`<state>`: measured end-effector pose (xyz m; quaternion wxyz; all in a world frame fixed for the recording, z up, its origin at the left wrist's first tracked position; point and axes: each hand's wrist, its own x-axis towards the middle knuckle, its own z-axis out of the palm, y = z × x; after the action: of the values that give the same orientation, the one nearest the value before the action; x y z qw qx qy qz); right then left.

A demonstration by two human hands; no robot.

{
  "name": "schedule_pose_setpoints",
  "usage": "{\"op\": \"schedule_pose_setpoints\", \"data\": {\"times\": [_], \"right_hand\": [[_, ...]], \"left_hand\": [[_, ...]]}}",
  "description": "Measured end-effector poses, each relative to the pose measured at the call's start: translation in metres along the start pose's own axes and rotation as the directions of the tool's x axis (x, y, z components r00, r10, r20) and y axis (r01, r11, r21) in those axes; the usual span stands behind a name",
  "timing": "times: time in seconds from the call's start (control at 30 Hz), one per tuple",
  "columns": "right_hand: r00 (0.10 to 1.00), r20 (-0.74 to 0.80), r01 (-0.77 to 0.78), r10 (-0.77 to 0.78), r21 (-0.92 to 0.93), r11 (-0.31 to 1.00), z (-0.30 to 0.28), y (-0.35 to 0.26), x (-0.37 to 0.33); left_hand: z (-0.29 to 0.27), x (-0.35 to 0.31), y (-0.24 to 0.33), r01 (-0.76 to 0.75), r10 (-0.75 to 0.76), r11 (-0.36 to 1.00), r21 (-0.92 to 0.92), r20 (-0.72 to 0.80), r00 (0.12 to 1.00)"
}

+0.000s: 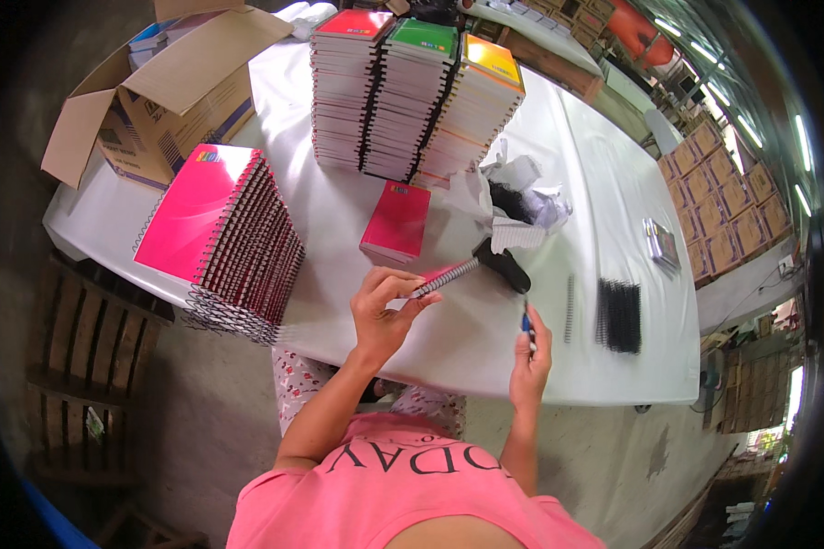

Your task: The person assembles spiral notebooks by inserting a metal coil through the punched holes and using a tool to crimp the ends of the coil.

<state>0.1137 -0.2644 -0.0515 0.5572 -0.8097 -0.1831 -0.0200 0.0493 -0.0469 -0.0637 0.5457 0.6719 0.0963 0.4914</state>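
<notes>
My left hand [382, 306] is closed round the near end of a small spiral notebook [446, 277], tilted so that its coiled spine shows. A slim blue-and-dark hand tool [525, 322] points up from my right hand [531, 357], whose fingers are wrapped about it; its exact kind is unclear. The tool's tip is apart from the notebook. Just beyond the notebook's far end lies a black oblong object [505, 267]. A short stack of pink-covered pads [396, 220] lies past my left hand.
Coil-bound pink notebooks [197, 215] form a tall pile at left. Stacks with red [352, 25], green [423, 38] and yellow [492, 59] covers stand at the back, beside crumpled white plastic [522, 188]. Black coils [619, 316] lie at right. An open carton [178, 119] stands far left.
</notes>
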Motion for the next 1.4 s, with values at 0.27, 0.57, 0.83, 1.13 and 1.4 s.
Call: {"op": "schedule_pose_setpoints", "data": {"times": [0.27, 0.57, 0.83, 1.13, 1.4], "right_hand": [[0.833, 0.263, 0.548, -0.486, -0.283, 0.787, 0.031, -0.093, -0.005], [0.847, 0.491, 0.167, -0.204, 0.118, 0.979, 0.031, -0.082, -0.012], [0.786, 0.536, 0.209, -0.308, 0.239, 0.948, 0.034, -0.067, -0.001], [0.998, 0.056, 0.035, 0.035, -0.901, 0.431, -0.007, 0.04, 0.01], [0.904, 0.197, 0.054, -0.379, 0.828, 0.558, 0.079, -0.122, 0.043]], "left_hand": [[-0.009, 0.01, 0.022, -0.348, 0.368, 0.881, 0.321, 0.0, 0.93], [-0.01, 0.008, 0.033, -0.457, 0.472, 0.802, 0.386, 0.06, 0.879], [-0.008, 0.012, 0.033, -0.295, 0.319, 0.937, 0.187, -0.113, 0.941], [-0.021, 0.023, 0.063, 0.246, -0.336, 0.905, -0.347, -0.229, 0.914], [-0.064, 0.024, 0.121, -0.188, 0.139, 0.948, -0.255, -0.199, 0.97]]}}
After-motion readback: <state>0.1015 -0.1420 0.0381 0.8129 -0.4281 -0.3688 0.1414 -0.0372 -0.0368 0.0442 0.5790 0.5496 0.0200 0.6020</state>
